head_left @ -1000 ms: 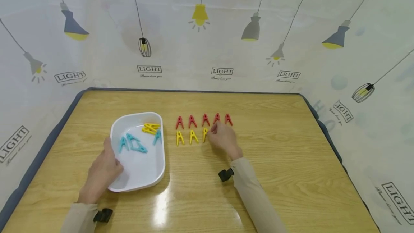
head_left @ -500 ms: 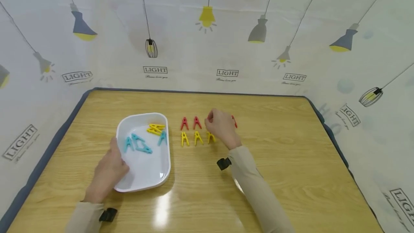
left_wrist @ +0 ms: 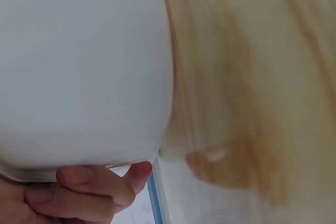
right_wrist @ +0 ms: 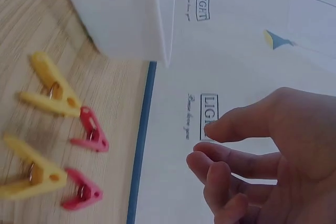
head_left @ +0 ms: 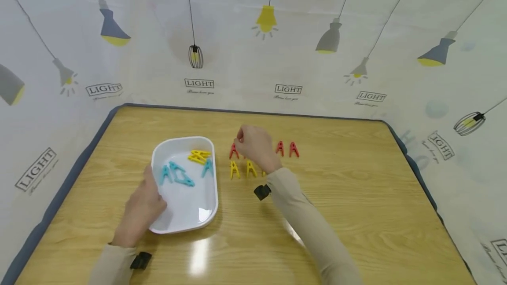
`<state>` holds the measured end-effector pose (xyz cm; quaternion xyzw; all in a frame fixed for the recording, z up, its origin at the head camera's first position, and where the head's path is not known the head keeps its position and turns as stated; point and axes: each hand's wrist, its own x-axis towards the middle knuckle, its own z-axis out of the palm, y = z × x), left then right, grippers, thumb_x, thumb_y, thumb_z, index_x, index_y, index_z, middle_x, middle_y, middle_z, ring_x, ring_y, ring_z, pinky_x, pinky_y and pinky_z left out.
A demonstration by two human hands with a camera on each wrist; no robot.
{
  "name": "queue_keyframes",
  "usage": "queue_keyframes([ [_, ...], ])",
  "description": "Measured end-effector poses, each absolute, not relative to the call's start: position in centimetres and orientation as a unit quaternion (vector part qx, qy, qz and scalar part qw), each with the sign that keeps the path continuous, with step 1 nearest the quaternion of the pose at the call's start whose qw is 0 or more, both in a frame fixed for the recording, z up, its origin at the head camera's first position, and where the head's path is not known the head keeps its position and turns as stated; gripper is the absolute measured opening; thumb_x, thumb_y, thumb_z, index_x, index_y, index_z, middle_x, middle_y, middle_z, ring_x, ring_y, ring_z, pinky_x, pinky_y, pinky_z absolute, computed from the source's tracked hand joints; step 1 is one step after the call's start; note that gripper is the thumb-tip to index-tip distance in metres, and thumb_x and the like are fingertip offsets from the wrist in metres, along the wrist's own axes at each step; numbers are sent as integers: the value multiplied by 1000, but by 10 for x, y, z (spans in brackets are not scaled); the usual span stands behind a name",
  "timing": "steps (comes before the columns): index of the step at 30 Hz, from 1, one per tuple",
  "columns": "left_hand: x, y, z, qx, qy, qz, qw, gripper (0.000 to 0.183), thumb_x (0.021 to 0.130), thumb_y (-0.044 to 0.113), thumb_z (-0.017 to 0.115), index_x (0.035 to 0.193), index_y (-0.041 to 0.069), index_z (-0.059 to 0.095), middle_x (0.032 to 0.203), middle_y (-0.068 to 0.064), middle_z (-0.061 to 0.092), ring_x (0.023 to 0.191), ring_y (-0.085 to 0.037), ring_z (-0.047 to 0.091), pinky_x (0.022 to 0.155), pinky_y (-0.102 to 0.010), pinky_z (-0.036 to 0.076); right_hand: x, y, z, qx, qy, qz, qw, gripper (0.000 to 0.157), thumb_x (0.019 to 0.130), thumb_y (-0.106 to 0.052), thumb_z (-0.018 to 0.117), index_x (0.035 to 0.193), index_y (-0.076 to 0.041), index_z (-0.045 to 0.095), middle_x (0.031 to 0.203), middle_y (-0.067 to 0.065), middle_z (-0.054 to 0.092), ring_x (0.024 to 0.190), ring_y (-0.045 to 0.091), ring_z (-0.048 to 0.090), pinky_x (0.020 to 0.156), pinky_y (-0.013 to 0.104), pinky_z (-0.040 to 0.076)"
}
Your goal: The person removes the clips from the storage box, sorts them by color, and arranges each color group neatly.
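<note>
My left hand [head_left: 144, 208] grips the left rim of a white plastic tray [head_left: 180, 210]; in the left wrist view its curled fingers [left_wrist: 94, 187] press against the tray's edge. Inside the tray lie several teal clothespins [head_left: 184, 180] and a small cluster of yellow clothespins [head_left: 199, 157]. My right hand [head_left: 256, 146] hovers over the row of red clothespins [head_left: 293, 149], hiding some of them. In the right wrist view its fingers are loosely bent, with nothing between thumb and fingertips. A row of yellow clothespins [head_left: 234, 169] lies nearer me, partly behind the right wrist.
The wooden table [head_left: 356, 197] has a dark grey edge [head_left: 253, 111]. Behind it hangs a pale sheet [head_left: 237, 21] printed with lamps. A small black camera [head_left: 262, 192] is worn on the right wrist, another [head_left: 141, 260] on the left.
My right hand has left the third yellow clothespin and moved up and left along the red row. My left hand keeps its hold on the tray. The head view has shifted slightly.
</note>
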<state>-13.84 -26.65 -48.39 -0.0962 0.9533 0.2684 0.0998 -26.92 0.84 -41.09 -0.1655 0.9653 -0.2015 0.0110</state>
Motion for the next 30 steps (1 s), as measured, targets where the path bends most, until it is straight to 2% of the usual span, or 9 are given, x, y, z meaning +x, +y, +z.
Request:
queue_keyframes([
  [8,-137,-265,-482,-110,950,272,106,102,83,-4,58,156,-8,-14,141,-45,38,104,-44,59,80,-53,55,-272,-25,-397,-202,956,-208,45,17,97,-24,64,100,-9,71,82,1,69,58,11,57,56,23,43],
  [14,-137,-265,-480,-117,947,278,109,102,83,-5,59,156,-8,-13,144,-44,37,108,-47,58,85,-56,55,-275,-55,-396,-226,956,-180,47,14,96,-23,64,97,-11,71,86,0,71,68,13,59,58,24,47],
  [20,-139,-265,-479,-114,948,278,106,102,83,-6,60,156,-8,-11,141,-43,40,107,-46,59,86,-57,55,-278,-79,-401,-235,955,-163,82,16,96,-24,63,93,-11,72,85,0,69,71,14,59,58,23,46],
  [23,-139,-265,-480,-111,948,278,105,102,83,-6,60,156,-8,-10,140,-42,42,106,-45,59,86,-56,55,-280,-89,-403,-230,952,-169,109,19,97,-25,63,84,-13,68,73,-3,62,63,12,54,52,21,40],
  [26,-139,-266,-481,-110,948,281,105,102,82,-6,60,157,-7,-10,139,-42,43,103,-43,60,82,-54,57,-281,-96,-404,-225,949,-175,133,33,96,-26,63,67,-14,56,57,-5,46,50,9,41,45,20,30],
  [28,-140,-266,-481,-109,948,280,102,103,82,-6,61,157,-7,-10,138,-42,44,101,-42,61,79,-52,57,-282,-101,-405,-223,948,-174,145,40,95,-24,62,59,-15,47,53,-5,35,46,9,31,44,21,23],
  [30,-140,-266,-481,-111,948,280,105,103,82,-6,61,157,-6,-11,138,-41,43,100,-42,61,77,-50,58,-284,-106,-407,-216,950,-166,155,41,93,-22,63,59,-15,42,54,-5,31,46,10,28,44,22,21],
])
